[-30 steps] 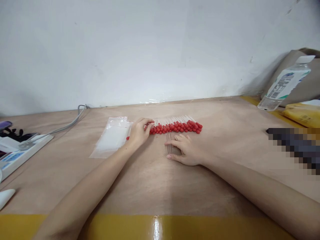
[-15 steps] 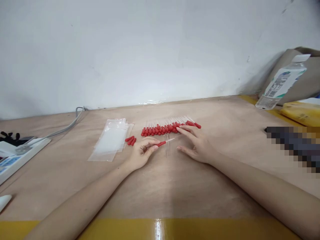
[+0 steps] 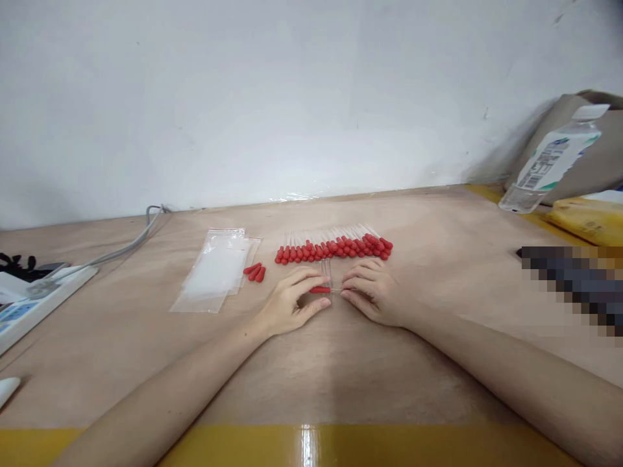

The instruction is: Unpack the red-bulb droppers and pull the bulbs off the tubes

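A dropper with a red rubber bulb (image 3: 320,290) and a thin clear tube lies sideways between my two hands. My left hand (image 3: 296,299) is curled loosely round its bulb end, with the thumb a little apart from the index finger. My right hand (image 3: 372,290) pinches the tube end between thumb and fingers. Just behind them, several loose clear tubes (image 3: 326,267) lie on the table, partly hidden by my fingers. Farther back stretches a row of droppers (image 3: 335,248), red bulbs towards me and tubes pointing at the wall. Several loose red bulbs (image 3: 255,272) lie left of it.
Clear zip bags (image 3: 209,275) lie flat on the left of the brown table (image 3: 272,383). A white power strip (image 3: 48,305) with a grey cable is at far left. On the right stand a plastic bottle (image 3: 552,162) and a cardboard box; a yellow packet (image 3: 584,220) lies near them.
My left hand has brought the dropper nearer to me and turned it level. My right hand has come away from the row and closed on the tube end.
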The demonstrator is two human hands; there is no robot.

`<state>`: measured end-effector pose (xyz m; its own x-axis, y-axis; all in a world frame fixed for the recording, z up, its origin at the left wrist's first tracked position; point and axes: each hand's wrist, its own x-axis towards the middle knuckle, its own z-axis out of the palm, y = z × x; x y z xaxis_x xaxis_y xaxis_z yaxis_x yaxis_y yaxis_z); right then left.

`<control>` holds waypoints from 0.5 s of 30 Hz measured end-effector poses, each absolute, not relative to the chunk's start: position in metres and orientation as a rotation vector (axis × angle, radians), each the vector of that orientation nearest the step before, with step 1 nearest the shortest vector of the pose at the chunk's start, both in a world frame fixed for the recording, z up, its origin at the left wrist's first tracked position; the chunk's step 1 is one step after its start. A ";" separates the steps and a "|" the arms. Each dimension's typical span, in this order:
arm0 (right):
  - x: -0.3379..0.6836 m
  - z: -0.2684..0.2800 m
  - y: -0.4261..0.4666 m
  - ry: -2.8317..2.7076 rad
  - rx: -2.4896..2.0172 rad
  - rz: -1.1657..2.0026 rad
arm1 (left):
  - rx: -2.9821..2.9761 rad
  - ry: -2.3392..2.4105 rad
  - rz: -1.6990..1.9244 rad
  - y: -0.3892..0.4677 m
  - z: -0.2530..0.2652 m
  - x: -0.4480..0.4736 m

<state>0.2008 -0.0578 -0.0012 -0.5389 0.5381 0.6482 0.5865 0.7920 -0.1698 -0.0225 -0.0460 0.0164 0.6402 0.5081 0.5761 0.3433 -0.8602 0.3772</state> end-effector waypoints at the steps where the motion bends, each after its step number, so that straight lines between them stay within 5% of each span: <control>1: 0.199 0.000 -0.060 -2.267 -0.827 -0.073 | 2.651 0.681 1.020 -0.045 0.015 -0.021; 15: 0.189 -0.006 -0.061 -2.256 -0.643 -0.031 | 2.769 0.674 0.921 -0.050 0.010 -0.017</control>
<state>0.1891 -0.0611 -0.0057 -0.5719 0.4385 0.6933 0.4572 0.8721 -0.1744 -0.0167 -0.0499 0.0101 0.7112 0.4590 0.5324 0.3691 -0.8884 0.2728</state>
